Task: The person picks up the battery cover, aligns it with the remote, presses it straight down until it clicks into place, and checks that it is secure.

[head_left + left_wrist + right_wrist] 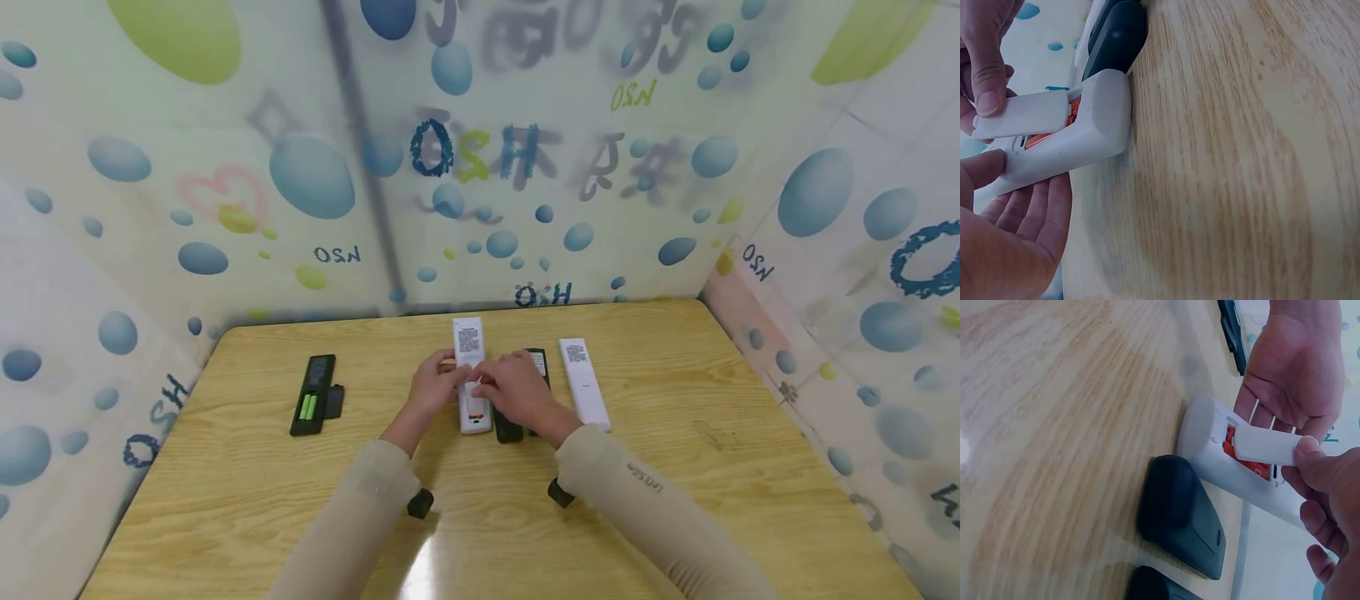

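A white remote control (468, 342) lies back side up between both hands, its battery compartment uncovered. Orange batteries (1254, 467) show inside. My left hand (435, 387) grips the remote from the left, thumb on its edge and fingers beneath, as the left wrist view shows. With thumb and fingers, my right hand (517, 390) pinches the far end of the white battery cover (1266, 445). That cover is held over the compartment, its free end near the remote's lower end and the orange batteries partly visible past it.
A black remote (510, 429) lies just right of the white one, with another black remote (538, 360) beyond it. Farther right is a second white remote (585, 383). At left, an opened black remote (313, 392) holds green batteries, its cover (334, 402) beside it.
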A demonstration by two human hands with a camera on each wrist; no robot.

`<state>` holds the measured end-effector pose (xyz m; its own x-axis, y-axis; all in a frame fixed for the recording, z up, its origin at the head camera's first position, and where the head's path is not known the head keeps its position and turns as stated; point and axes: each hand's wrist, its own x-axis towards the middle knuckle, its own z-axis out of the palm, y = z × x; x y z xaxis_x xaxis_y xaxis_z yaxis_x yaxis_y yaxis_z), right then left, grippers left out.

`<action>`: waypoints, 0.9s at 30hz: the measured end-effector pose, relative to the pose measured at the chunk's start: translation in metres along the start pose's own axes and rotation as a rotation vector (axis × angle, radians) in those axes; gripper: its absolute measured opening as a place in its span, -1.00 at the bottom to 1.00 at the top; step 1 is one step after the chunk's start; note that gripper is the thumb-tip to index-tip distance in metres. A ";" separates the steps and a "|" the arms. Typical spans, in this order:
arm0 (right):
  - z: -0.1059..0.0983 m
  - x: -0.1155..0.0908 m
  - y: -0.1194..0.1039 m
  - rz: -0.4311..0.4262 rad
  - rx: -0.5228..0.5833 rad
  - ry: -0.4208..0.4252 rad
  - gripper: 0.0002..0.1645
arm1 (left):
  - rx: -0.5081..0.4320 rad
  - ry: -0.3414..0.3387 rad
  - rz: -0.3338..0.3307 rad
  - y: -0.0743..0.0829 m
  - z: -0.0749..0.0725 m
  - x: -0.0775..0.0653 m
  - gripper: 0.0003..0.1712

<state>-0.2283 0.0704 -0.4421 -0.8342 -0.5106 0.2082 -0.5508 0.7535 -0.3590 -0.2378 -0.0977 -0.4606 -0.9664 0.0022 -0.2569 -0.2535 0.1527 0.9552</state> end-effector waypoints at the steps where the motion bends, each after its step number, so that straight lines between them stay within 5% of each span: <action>1: 0.001 0.000 0.000 -0.001 -0.004 -0.002 -0.79 | -0.002 0.000 0.001 0.000 0.000 0.000 -0.54; 27: 0.009 -0.002 0.003 -0.001 -0.048 0.008 -0.75 | 0.006 0.008 -0.005 -0.004 -0.002 0.002 -0.54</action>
<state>-0.2277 0.0695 -0.4521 -0.8340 -0.5077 0.2159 -0.5517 0.7722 -0.3151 -0.2386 -0.1005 -0.4641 -0.9654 -0.0062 -0.2607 -0.2584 0.1587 0.9529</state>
